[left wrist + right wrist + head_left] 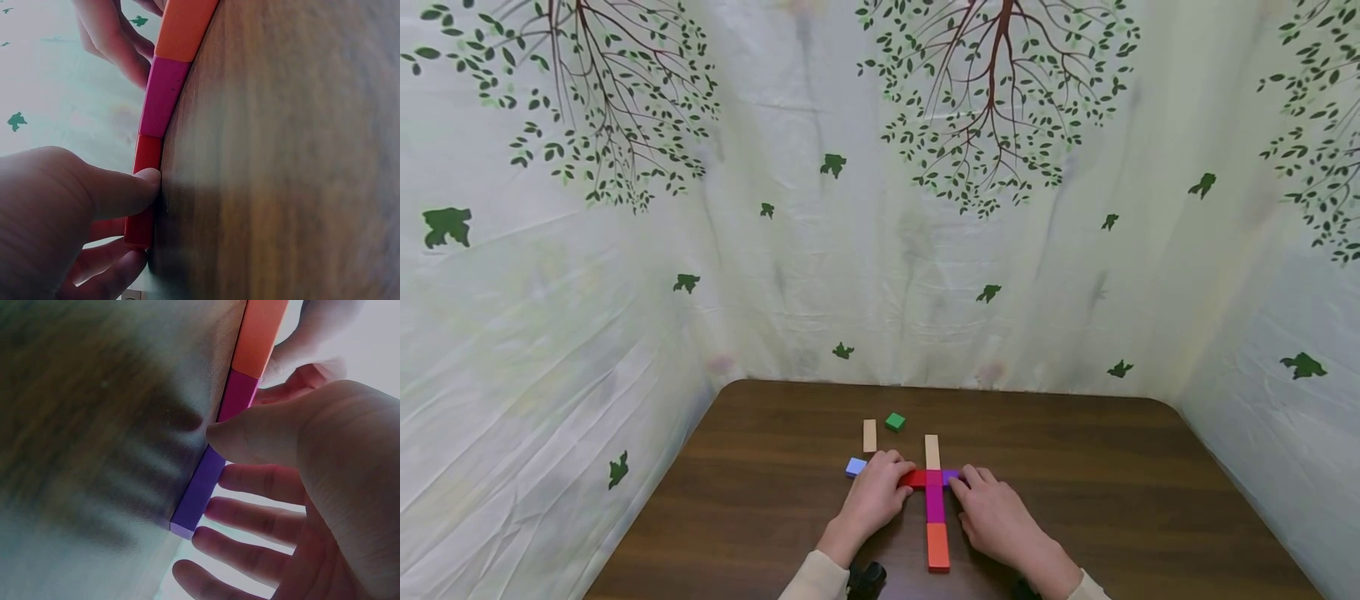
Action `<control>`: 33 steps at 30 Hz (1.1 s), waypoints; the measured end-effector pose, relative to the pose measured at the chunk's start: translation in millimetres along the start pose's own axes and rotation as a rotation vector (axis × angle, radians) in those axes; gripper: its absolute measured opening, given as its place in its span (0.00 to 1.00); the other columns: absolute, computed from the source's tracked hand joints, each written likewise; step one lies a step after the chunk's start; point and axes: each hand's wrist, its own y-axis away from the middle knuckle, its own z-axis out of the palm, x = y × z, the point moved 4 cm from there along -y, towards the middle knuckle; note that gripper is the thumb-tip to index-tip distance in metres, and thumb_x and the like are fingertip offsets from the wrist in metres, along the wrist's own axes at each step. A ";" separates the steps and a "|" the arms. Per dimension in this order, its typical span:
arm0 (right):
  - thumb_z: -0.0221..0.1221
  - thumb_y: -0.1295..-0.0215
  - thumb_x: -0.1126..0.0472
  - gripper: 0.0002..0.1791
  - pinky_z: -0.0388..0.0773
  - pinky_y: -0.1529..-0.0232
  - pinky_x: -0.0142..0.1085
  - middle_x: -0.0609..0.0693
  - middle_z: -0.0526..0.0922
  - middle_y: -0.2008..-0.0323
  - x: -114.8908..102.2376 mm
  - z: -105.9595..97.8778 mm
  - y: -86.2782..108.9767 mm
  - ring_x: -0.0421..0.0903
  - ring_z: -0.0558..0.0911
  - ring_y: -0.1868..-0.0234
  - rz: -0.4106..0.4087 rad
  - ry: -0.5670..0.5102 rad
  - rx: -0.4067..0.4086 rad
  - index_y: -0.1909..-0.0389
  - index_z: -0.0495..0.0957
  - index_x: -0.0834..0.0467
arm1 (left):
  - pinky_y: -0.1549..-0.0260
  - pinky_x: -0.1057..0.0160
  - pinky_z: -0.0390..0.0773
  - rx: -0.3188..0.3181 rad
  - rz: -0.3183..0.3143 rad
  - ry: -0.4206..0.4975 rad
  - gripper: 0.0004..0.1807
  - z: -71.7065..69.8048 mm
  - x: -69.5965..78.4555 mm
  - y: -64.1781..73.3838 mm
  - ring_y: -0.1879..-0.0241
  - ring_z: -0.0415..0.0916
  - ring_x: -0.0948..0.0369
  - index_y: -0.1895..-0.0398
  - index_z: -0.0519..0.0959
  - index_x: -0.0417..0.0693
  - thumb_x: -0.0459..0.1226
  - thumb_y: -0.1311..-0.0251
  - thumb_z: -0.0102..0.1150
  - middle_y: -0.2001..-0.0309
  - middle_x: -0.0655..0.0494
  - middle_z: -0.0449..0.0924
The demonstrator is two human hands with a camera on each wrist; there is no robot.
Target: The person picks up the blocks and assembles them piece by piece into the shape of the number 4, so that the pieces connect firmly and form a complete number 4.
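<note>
In the head view, flat wooden blocks form a cross on the table. A magenta block point(935, 498) makes its middle, an orange block point(937, 546) lies below it, and a plain wood block point(932, 452) extends above. My left hand point(874, 490) pinches a red block point(145, 153) at the cross's left side, thumb on the near face. On the right side, my right hand point(997, 510) holds a purple block point(200, 490) between the thumb and the fingers on its far side. The hands partly hide both blocks in the head view.
Behind my left hand are a light blue block point(855, 467), another plain wood block point(869, 435) and a green block point(895, 422). A dark wrist device point(867, 581) sits under the left sleeve. Pale leaf-print cloth point(917, 333) hangs around the brown table point(1097, 467).
</note>
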 end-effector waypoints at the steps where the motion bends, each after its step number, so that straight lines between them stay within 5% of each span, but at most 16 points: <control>1: 0.71 0.43 0.54 0.26 0.82 0.67 0.45 0.53 0.76 0.54 0.0 -0.1 0.0 0.52 0.78 0.51 0.000 -0.001 0.000 0.44 0.81 0.58 | 0.56 0.59 0.79 -0.004 -0.002 0.001 0.17 0.1 0.1 0.0 0.57 0.73 0.60 0.48 0.86 0.49 0.40 0.41 0.72 0.58 0.59 0.79; 11: 0.71 0.42 0.53 0.27 0.81 0.65 0.46 0.52 0.76 0.53 0.3 1.0 -0.3 0.52 0.77 0.50 0.014 -0.011 -0.026 0.43 0.80 0.58 | 0.56 0.59 0.79 -0.029 -0.017 0.049 0.22 -4.9 2.0 0.1 0.54 0.74 0.59 0.45 0.84 0.49 0.43 0.42 0.73 0.53 0.58 0.79; 33: 0.71 0.43 0.54 0.27 0.81 0.68 0.44 0.52 0.76 0.54 -0.1 0.1 -0.4 0.51 0.77 0.51 0.008 0.004 -0.024 0.43 0.80 0.58 | 0.53 0.52 0.78 0.066 -0.041 0.093 0.22 -49.8 -0.6 0.5 0.51 0.75 0.56 0.44 0.84 0.51 0.44 0.41 0.72 0.52 0.57 0.79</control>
